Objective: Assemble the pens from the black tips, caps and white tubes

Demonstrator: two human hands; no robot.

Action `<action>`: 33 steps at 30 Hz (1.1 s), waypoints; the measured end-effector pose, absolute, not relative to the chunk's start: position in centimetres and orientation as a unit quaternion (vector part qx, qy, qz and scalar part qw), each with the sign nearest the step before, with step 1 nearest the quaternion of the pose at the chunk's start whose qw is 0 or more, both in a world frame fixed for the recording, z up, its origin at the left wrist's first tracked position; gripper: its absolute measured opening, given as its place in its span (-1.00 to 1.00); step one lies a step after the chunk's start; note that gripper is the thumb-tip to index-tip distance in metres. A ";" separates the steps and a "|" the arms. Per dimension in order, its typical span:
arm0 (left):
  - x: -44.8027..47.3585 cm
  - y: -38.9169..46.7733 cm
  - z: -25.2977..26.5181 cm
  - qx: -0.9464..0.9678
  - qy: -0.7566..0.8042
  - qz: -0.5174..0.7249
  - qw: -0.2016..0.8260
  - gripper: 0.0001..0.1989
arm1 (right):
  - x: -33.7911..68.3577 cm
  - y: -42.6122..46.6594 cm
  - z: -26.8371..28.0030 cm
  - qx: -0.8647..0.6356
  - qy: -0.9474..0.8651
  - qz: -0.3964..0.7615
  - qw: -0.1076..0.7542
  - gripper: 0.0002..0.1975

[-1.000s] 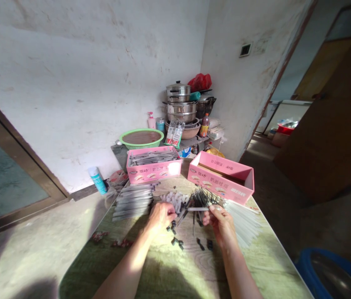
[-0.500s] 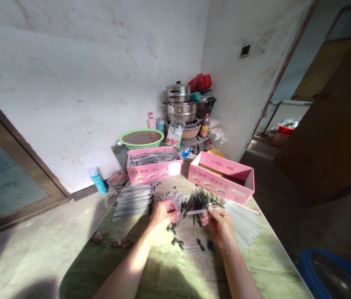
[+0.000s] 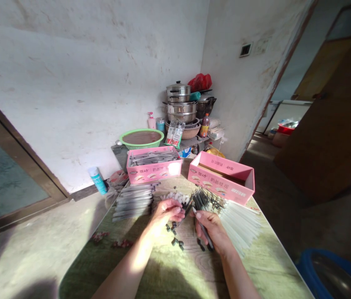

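A green-brown wood-grain table is bearing all the working materials. At its far edge, the right pink box is standing with its brown inner wall showing; the smaller-looking left pink box is holding many slender grey sticks. A fan of translucent tubes is lying below the right box, and a row of greyish tubes below the left one. Between these, the right hand is gripping one slender piece narrowly, tilting it over the table's middle. The left hand is hovering just beside, thumb and fingertips drawn close; whether they are pinching anything cannot be told. Beyond the hands, a cluster of thin dark rods and a heap of white pieces are lying loose, with small black pieces scattering nearer the person. The work is apparently standing partway: sticks are filling the left box, while many loose parts are remaining.
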State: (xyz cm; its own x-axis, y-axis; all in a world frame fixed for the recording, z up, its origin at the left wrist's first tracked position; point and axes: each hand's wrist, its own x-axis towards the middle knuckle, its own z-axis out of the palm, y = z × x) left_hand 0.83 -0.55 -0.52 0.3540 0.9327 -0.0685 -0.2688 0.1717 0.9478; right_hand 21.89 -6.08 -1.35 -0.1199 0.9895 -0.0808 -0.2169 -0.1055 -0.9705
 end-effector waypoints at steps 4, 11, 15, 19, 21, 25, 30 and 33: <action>1.1 -0.5 -0.7 0.478 0.343 0.438 0.680 -0.61 | 21.6 -6.1 -1.5 -0.422 -0.512 0.608 0.436 -0.51; 1.6 -0.4 -1.0 0.496 0.338 0.429 0.675 -0.63 | 21.7 -6.0 -2.0 -0.429 -0.550 0.593 0.403 -0.53; 1.9 -0.5 -1.0 0.514 0.344 0.419 0.665 -0.62 | 21.7 -6.0 -2.2 -0.430 -0.554 0.590 0.401 -0.52; 2.2 -0.2 -1.6 0.534 0.360 0.412 0.645 -0.59 | 21.8 -6.0 -2.0 -0.435 -0.559 0.587 0.392 -0.50; 2.3 -0.1 -2.0 0.536 0.364 0.411 0.641 -0.56 | 21.9 -6.1 -1.9 -0.436 -0.560 0.588 0.387 -0.50; 2.2 0.1 -2.6 0.535 0.354 0.408 0.649 -0.50 | 22.0 -6.2 -1.6 -0.438 -0.565 0.582 0.387 -0.46; 2.3 0.2 -2.9 0.537 0.359 0.387 0.658 -0.48 | 22.0 -6.3 -1.5 -0.437 -0.581 0.573 0.378 -0.43; 2.3 0.3 -2.7 0.536 0.360 0.384 0.659 -0.49 | 21.9 -6.4 -1.4 -0.438 -0.578 0.572 0.384 -0.46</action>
